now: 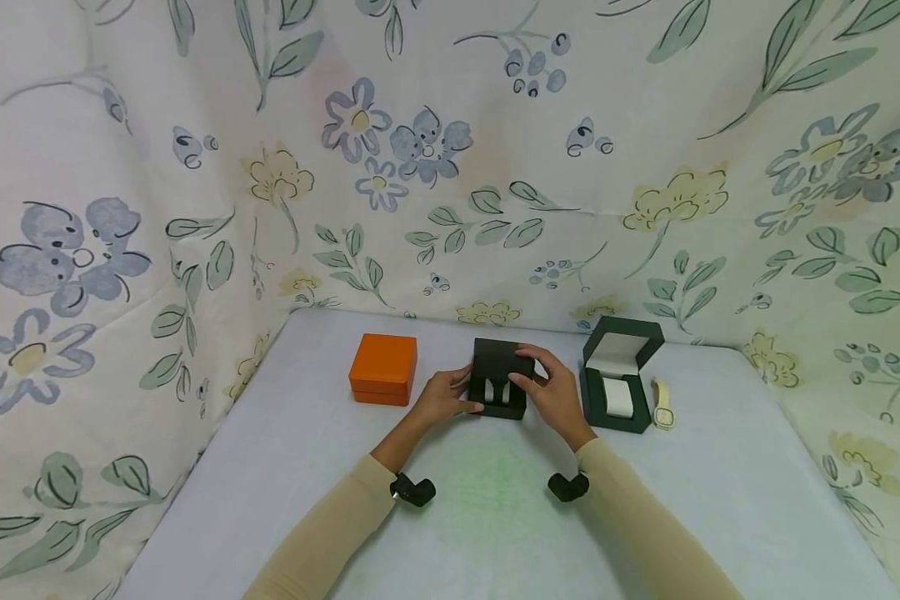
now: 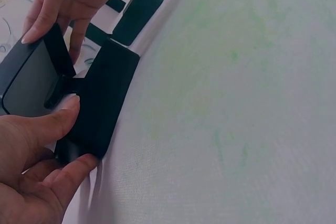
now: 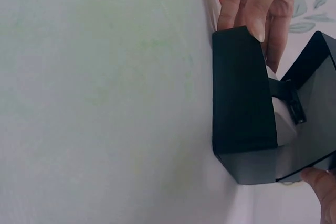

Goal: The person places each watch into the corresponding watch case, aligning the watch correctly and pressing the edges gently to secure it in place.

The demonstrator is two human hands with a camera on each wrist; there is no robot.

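A black watch box [image 1: 497,357] stands at the middle of the table with its lid raised partway. Inside, a dark watch [image 3: 294,103] is wrapped round a white cushion [image 3: 284,127]; the lid partly covers it in the head view. My left hand [image 1: 442,396] grips the left side of the base, thumb over the front corner. With thumb and fingers, my right hand [image 1: 555,392] holds the lid at its right side. In the left wrist view the box's base [image 2: 102,100] shows between both hands.
An orange closed box [image 1: 384,368] sits to the left. To the right stands an open green watch box [image 1: 624,375] with a white cushion [image 1: 617,397]. Beside it lies a gold-coloured watch [image 1: 663,405]. Behind the white table [image 1: 487,517] hangs a floral cloth [image 1: 450,167].
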